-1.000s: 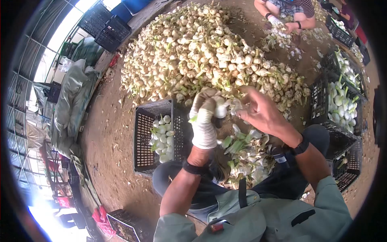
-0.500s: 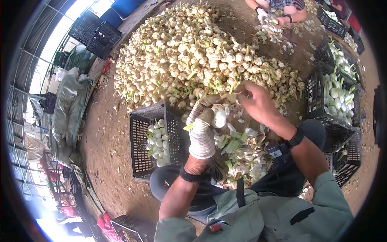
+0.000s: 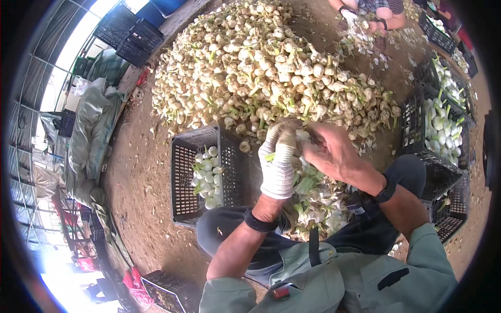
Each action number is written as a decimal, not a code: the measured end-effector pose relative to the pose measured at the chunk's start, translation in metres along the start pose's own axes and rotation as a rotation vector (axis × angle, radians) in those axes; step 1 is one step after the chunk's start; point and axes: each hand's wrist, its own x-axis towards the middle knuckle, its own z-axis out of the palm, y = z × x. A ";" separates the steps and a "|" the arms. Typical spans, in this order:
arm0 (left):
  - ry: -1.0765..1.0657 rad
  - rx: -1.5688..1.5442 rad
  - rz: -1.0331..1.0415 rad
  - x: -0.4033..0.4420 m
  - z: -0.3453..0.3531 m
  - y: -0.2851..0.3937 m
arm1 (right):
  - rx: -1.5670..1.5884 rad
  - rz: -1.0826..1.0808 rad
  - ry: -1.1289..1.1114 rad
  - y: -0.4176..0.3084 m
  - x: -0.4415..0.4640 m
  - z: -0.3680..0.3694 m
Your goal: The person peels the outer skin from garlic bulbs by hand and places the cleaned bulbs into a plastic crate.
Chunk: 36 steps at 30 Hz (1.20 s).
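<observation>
My left hand [image 3: 282, 161], in a white knitted glove with dirty fingers, is closed around a garlic bulb [image 3: 302, 136]. Most of the bulb is hidden by my fingers, and a short green stem [image 3: 270, 156] pokes out on the left side. Bare and bent at the fingers, my right hand [image 3: 336, 156] presses against the same bulb from the right; its fingertips are partly hidden. Below both hands lies a pile of stripped garlic skins [image 3: 318, 206] between my legs. A large heap of unpeeled garlic [image 3: 250, 73] spreads in front of me.
Left of my knee stands a black crate [image 3: 180, 172] with peeled white bulbs [image 3: 209, 180]. At the right are stacked crates [image 3: 409, 122] of peeled bulbs [image 3: 442, 128]. Another person's gloved hand [image 3: 349, 16] works at the top right. More black crates [image 3: 138, 44] stand at the upper left.
My right hand has come down and in from a raised pinch at a strip of skin and now meets the bulb. My left hand has turned, covering more of the bulb.
</observation>
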 end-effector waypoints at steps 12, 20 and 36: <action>0.118 -0.135 -0.122 0.004 0.002 0.000 | 0.044 0.148 -0.168 0.001 -0.003 -0.008; 0.108 -0.058 -0.122 0.001 -0.002 -0.007 | -0.025 0.022 -0.217 -0.007 -0.001 -0.008; 0.194 -0.124 -0.132 0.004 -0.007 -0.012 | -0.156 -0.123 -0.052 -0.012 0.000 -0.004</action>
